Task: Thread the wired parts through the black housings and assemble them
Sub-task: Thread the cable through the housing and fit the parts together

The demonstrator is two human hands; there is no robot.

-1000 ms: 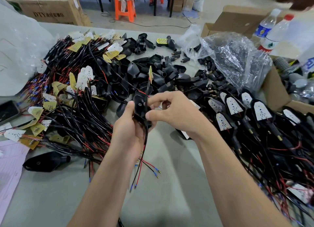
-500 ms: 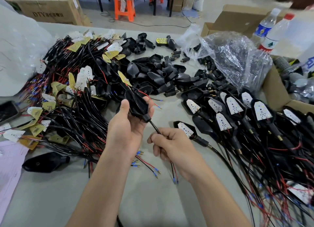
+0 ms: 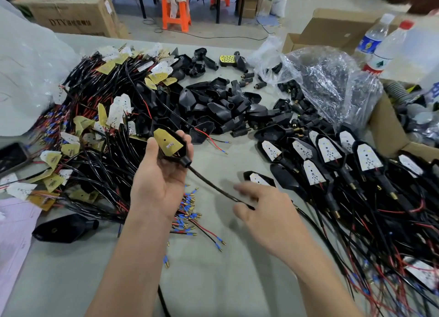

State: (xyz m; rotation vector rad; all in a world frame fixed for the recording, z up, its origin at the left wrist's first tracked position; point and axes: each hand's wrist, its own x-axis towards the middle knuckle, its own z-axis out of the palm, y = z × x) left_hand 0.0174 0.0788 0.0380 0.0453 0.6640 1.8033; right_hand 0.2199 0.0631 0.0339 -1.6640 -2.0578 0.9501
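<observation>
My left hand [image 3: 158, 186] grips a black housing [image 3: 183, 154] at mid-table, with a yellow wired board [image 3: 167, 144] seated in its open face. A black sleeved cable [image 3: 213, 188] runs from the housing's neck down to the right. My right hand [image 3: 263, 212] sits lower right with fingers spread and blurred; the cable passes by its thumb, and whether it touches is unclear. A pile of wired boards [image 3: 95, 136] lies to the left, loose empty housings [image 3: 223, 110] lie behind, and assembled units [image 3: 332, 160] lie in rows to the right.
A lone black housing [image 3: 64, 229] lies at the near left beside pink paper [image 3: 14, 240]. A clear plastic bag [image 3: 327, 84], two bottles [image 3: 380, 53] and cardboard boxes [image 3: 389, 131] stand at the right. Loose wire ends with blue terminals [image 3: 187, 212] lie under my left wrist.
The board has been drawn into the housing. My right hand pulled the cable down to the right, then loosened its grip and spread its fingers. My left hand tilted the housing face up.
</observation>
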